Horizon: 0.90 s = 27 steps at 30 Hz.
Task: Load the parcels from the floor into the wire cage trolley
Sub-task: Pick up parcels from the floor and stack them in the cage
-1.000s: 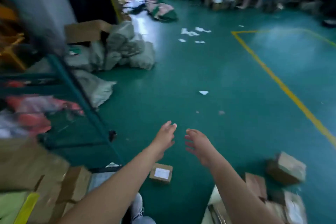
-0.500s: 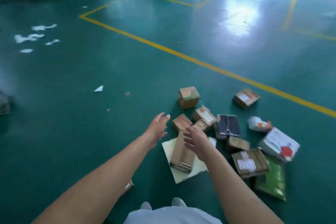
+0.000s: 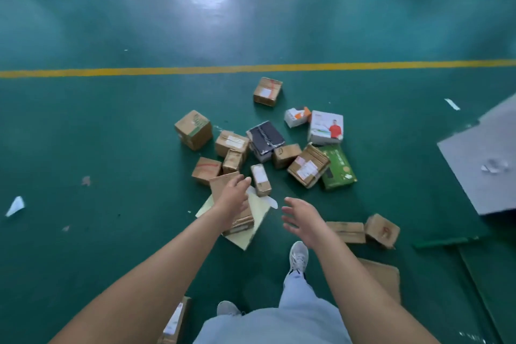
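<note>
Several parcels lie scattered on the green floor ahead of me: brown cardboard boxes such as a cube (image 3: 193,129), a far one (image 3: 267,91), a small upright one (image 3: 260,179), a black wrapped parcel (image 3: 265,140), a white printed box (image 3: 325,127) and a green box (image 3: 337,167). My left hand (image 3: 233,196) reaches out empty with straight fingers over a long brown box (image 3: 220,184) lying on a pale yellow envelope (image 3: 255,220). My right hand (image 3: 303,218) hovers empty, fingers spread, beside the envelope. The wire cage trolley is out of view.
Two more brown boxes (image 3: 363,230) lie at my right, flat cardboard (image 3: 385,276) behind them. A grey board (image 3: 483,165) covers the floor at right. A yellow line (image 3: 251,68) crosses beyond the pile. Another box (image 3: 174,324) stands by my left leg. Paper scraps (image 3: 15,205) lie left.
My view has swung right, away from the trolley, and now faces the parcel pile squarely. Both hands stayed empty and have come lower, the left one over the long brown box.
</note>
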### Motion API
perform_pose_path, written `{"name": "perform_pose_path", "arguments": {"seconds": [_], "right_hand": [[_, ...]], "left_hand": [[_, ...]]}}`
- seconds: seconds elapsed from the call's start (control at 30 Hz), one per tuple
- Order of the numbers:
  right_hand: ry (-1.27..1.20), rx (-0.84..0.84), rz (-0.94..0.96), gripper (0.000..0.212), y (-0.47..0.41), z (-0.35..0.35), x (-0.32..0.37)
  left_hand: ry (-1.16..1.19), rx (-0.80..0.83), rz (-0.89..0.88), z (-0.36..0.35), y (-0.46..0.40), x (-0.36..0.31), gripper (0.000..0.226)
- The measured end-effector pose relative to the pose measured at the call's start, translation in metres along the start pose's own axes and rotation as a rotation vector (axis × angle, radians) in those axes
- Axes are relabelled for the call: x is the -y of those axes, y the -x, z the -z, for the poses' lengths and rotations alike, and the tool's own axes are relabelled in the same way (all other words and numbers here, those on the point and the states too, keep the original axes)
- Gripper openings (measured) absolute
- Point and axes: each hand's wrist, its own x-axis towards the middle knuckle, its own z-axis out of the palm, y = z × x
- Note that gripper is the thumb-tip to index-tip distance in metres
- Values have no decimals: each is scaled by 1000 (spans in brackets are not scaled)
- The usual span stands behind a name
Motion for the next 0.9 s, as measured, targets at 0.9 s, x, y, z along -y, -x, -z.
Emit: {"name": "perform_pose_path", "arguments": {"seconds": [0.9], "right_hand": [[-62, -229, -69, 21, -253, 379, 147]], "left_hand": [[-514, 106, 250, -390, -264, -99, 22]]}}
